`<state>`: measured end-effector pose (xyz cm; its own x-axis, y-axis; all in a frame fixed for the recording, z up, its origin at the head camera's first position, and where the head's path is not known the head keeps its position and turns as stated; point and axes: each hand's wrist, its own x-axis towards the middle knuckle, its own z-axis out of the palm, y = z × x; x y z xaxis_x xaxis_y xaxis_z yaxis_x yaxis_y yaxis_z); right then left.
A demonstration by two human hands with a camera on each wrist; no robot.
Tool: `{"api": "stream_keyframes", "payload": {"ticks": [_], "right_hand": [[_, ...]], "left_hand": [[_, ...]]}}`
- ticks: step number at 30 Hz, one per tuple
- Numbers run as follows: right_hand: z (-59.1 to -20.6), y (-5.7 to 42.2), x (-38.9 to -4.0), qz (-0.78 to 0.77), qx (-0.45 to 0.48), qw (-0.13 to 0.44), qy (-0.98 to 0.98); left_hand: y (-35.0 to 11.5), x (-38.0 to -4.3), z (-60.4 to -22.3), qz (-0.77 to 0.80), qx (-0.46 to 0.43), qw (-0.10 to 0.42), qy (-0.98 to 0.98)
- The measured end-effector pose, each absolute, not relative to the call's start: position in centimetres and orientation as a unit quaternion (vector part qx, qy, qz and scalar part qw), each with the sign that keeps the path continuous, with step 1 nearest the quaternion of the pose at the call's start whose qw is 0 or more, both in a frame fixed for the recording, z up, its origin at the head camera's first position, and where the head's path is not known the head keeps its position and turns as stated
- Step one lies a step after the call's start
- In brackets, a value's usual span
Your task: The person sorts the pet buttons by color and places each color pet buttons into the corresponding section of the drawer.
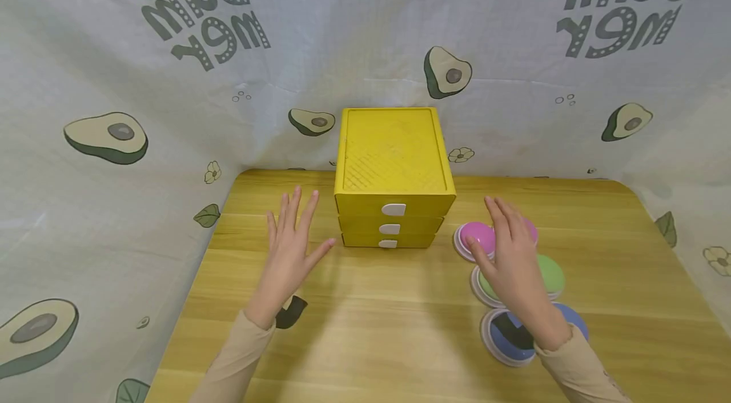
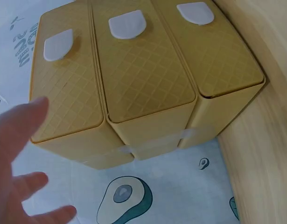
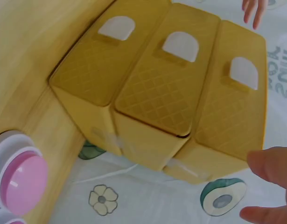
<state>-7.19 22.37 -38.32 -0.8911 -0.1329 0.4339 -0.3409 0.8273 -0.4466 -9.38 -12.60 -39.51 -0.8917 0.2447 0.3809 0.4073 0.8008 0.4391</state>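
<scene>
A yellow three-drawer unit (image 1: 394,149) with white tab handles stands at the back middle of the table, all drawers closed. To its front left my left hand (image 1: 288,254) is raised with fingers spread, holding nothing. In the left wrist view, the thumb and fingertips are beside the drawer fronts (image 2: 148,70). My right hand (image 1: 516,270) is held at the front right, fingers extended, also with nothing in it. It overlaps several round domed pieces with white rims: pink (image 1: 476,237), green (image 1: 551,273) and blue (image 1: 508,353). The hand and forearm partly hide these.
The wood-grain table (image 1: 377,320) holds the drawer unit and the domes. A white cloth (image 1: 365,22) printed with avocados and lettering hangs behind and at both sides. Black pieces show near both wrists, the left one (image 1: 292,313) above the tabletop.
</scene>
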Motion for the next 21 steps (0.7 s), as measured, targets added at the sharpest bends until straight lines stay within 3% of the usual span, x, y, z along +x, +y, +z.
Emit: {"api": "stream_keyframes", "payload": {"ticks": [10, 15, 21], "right_hand": [[-37.5, 21.4, -7.4, 0.372, 0.192, 0.257, -0.871], [-37.5, 20.9, -7.7, 0.410, 0.236, 0.285, -0.833], [-37.1, 20.2, -7.7, 0.450, 0.258, 0.257, -0.815]], "left_hand": [[-13.0, -11.7, -38.4, -0.349, -0.293, 0.213, -0.864], [-13.0, -12.8, -38.2, -0.370, -0.322, 0.201, -0.848], [-13.3, -14.2, -38.4, -0.387, -0.353, 0.177, -0.834]]}}
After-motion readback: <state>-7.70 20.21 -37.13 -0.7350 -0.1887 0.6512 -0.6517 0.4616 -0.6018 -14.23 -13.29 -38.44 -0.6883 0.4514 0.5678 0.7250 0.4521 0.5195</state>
